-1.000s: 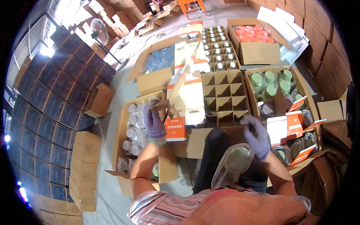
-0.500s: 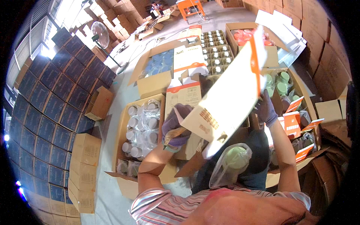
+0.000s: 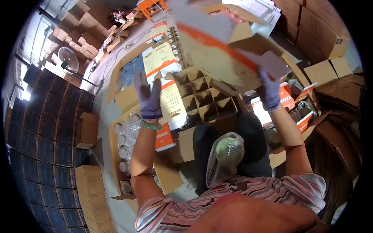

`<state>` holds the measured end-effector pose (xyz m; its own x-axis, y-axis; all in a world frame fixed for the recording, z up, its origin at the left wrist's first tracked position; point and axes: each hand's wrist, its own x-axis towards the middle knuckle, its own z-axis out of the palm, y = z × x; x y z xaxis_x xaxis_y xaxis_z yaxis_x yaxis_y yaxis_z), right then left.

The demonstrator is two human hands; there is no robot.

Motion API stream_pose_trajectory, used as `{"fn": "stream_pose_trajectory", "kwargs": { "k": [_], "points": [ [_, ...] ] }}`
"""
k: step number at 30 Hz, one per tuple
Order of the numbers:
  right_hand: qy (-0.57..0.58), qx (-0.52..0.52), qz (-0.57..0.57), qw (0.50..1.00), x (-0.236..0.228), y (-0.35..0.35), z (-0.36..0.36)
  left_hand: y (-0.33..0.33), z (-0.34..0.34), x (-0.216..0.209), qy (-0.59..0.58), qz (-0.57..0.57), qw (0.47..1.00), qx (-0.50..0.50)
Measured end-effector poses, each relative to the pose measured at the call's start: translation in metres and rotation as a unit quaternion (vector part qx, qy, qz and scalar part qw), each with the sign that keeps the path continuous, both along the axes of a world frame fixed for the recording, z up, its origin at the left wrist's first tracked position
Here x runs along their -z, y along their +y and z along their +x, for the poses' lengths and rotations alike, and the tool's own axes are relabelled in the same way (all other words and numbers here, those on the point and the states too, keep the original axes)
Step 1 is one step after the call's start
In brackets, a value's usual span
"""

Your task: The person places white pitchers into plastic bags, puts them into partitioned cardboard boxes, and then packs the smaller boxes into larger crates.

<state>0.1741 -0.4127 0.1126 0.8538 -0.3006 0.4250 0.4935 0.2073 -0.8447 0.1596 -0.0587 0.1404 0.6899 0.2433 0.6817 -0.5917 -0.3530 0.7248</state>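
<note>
Carton [image 3: 219, 66] held aloft near one end by right hand [image 3: 269, 89]; left hand [image 3: 149, 97] empty, fingers spread wide. Best steadied two-handed here, pressed only lightly.

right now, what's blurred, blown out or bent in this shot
In the head view, the raised carton at the right hand is motion-blurred; in the head view, glare washes out the upper-left opening; also in the head view, fisheye distortion curves the dark box stack.
</note>
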Motion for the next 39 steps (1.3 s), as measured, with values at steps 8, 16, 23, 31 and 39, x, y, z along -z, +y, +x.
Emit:
{"fn": "stream_pose_trajectory", "kwargs": {
  "k": [8,16,23,31,39],
  "points": [
    [-0.249,-0.151,-0.38,0.878,0.001,0.009,-0.039,-0.078,-0.003,-0.025,0.096,-0.121,0.988,0.006],
    [-0.149,-0.444,-0.355,0.809,-0.054,0.012,-0.059,-0.037,0.011,0.021,-0.004,-0.031,0.999,0.007],
    [-0.102,-0.462,-0.505,0.722,-0.075,0.019,-0.049,-0.061,0.002,-0.002,0.02,0.0,0.999,0.045],
    [-0.32,-0.199,-0.62,0.688,-0.082,0.031,-0.004,-0.028,0.018,-0.026,0.145,-0.079,0.981,0.104],
    [0.078,-0.125,-0.552,0.82,-0.029,0.036,0.067,-0.041,0.019,0.024,0.2,0.236,0.933,0.185]
  ]
}}
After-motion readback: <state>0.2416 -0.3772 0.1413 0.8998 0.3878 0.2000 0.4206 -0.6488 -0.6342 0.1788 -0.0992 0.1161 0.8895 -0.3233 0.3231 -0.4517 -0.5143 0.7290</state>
